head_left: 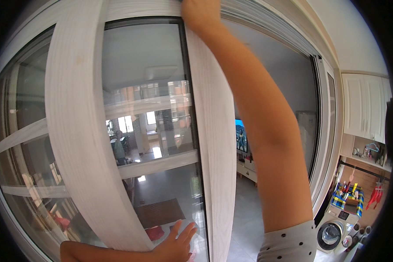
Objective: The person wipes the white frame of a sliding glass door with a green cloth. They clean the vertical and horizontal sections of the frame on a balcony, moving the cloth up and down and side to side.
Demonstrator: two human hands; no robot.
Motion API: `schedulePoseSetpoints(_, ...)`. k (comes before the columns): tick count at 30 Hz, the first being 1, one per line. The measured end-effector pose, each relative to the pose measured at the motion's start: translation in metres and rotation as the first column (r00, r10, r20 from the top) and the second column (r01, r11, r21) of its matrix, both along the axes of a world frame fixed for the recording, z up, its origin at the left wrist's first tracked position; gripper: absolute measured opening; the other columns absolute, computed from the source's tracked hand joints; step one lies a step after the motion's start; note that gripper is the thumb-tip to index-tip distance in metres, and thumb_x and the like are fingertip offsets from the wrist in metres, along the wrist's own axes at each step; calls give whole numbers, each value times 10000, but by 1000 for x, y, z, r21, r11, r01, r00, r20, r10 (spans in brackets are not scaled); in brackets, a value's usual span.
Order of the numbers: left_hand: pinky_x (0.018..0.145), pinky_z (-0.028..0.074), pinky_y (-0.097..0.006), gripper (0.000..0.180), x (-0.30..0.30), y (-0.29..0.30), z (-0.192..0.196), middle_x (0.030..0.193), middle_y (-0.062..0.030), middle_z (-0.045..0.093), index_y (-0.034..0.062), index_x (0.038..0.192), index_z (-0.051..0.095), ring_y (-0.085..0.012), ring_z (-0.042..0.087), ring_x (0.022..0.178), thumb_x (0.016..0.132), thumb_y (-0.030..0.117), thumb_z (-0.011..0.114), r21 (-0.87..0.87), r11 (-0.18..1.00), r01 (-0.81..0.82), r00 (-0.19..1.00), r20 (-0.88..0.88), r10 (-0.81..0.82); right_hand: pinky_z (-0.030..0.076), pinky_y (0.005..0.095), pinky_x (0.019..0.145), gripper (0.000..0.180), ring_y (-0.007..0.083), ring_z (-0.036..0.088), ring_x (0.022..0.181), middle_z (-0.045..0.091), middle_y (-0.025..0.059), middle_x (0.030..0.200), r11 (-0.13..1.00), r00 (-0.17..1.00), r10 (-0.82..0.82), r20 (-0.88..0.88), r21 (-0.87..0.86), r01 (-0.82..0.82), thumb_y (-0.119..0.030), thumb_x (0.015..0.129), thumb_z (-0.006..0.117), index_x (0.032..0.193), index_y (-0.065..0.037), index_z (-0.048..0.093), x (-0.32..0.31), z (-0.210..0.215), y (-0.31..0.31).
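Observation:
A sliding door with pale wood-grain frames (76, 109) and glass panes fills the left and middle. My right arm reaches up across the view. My right hand (201, 15) is at the top of the door's upright edge (214, 113), cut off by the upper border, so its fingers and anything in them are hidden. Low down, my left hand (174, 245) lies by the lower glass pane (161, 183), fingers apart and stretched upward, with nothing seen in it. Whether its palm touches the glass is hard to see. Reflections of windows and a room show in the pane.
Right of the door edge, an opening shows a lit television (241, 135) above a low cabinet (247, 172). Farther right stand a washing machine (330, 233) with a checked cloth (339, 198) on top, white wall cupboards (364, 105) and hanging red gloves (374, 196).

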State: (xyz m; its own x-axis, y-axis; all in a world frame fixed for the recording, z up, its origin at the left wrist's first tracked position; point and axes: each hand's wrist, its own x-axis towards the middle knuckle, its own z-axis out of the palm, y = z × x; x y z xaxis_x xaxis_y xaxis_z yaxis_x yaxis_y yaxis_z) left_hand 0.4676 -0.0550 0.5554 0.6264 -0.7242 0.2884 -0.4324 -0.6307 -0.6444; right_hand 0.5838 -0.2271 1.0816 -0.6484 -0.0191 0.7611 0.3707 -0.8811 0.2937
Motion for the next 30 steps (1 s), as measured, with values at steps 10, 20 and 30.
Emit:
schedulePoseSetpoints(10, 1002, 254, -645, 551, -35, -12, 76, 1301, -228, 521, -16, 863, 695, -390, 331, 1333, 912, 485, 471, 175, 979, 100, 986, -147, -74, 483, 475, 769, 337, 330, 631, 911, 621, 136, 1102, 994, 985, -18, -174, 106, 37, -99, 889, 399, 1197, -105, 538, 46, -6, -105)
schedulePoseSetpoints(20, 1024, 294, -563, 364, -20, -4, 41, 1138, -162, 597, 36, 876, 685, -313, 469, 1177, 861, 371, 541, 50, 985, 164, 983, 76, -168, 463, 432, 852, 354, 346, 596, 1032, 632, 149, 1120, 939, 945, -69, -321, 300, 171, -220, 877, 510, 1218, -147, 570, 64, -9, -149)
schedulePoseSetpoints(30, 980, 288, -634, 341, -40, -14, 71, 1233, -208, 558, 18, 827, 663, -401, 429, 1235, 875, 331, 536, 149, 972, 183, 983, -58, -176, 509, 320, 743, 328, 182, 623, 875, 623, 81, 1004, 107, -137, 890, -435, 491, -865, -205, 880, 562, 1166, -46, 534, 27, -157, -169)
